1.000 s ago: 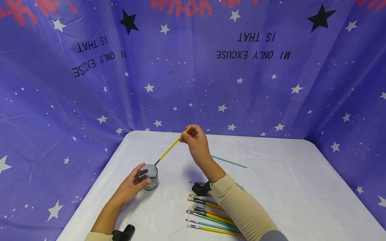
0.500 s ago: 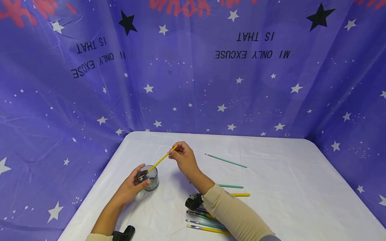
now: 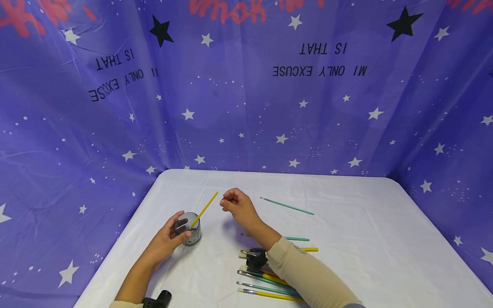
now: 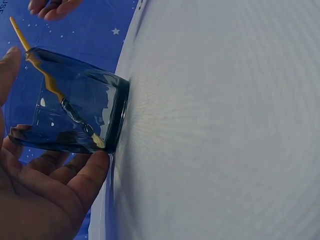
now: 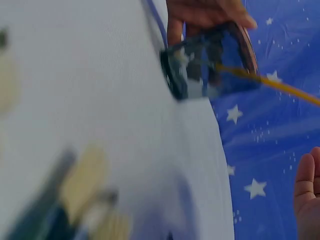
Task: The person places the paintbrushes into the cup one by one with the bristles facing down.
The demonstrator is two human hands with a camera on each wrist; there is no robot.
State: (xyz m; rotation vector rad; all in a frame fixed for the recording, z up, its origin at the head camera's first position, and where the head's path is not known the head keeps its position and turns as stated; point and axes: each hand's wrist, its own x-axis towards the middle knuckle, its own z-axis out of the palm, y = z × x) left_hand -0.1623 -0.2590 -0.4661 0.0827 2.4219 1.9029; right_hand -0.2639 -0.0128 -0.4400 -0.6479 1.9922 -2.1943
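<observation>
My left hand (image 3: 166,244) grips a smoky clear drinking glass (image 3: 194,233) at the left of the white table, fingers and thumb round its sides. A yellow paintbrush (image 3: 208,207) leans in the glass, its handle sticking out over the rim towards the upper right. Through the wall in the left wrist view, the brush's pale bristles (image 4: 98,141) show near the glass's bottom. Just right of the handle end, my right hand (image 3: 240,210) is apart from the brush, fingers loosely bent and holding nothing. Part of that hand also shows at the right wrist view's edge.
Several yellow and green paintbrushes (image 3: 269,288) lie in a row at the front, partly hidden under my right forearm. One thin green paintbrush (image 3: 289,206) lies alone farther back. Purple star-printed cloth (image 3: 246,94) surrounds the table at the back and sides.
My right hand has lowered the yellow paintbrush bristles-first into the glass and let go of it, then drawn slightly away to the right. My left hand has stayed on the glass.
</observation>
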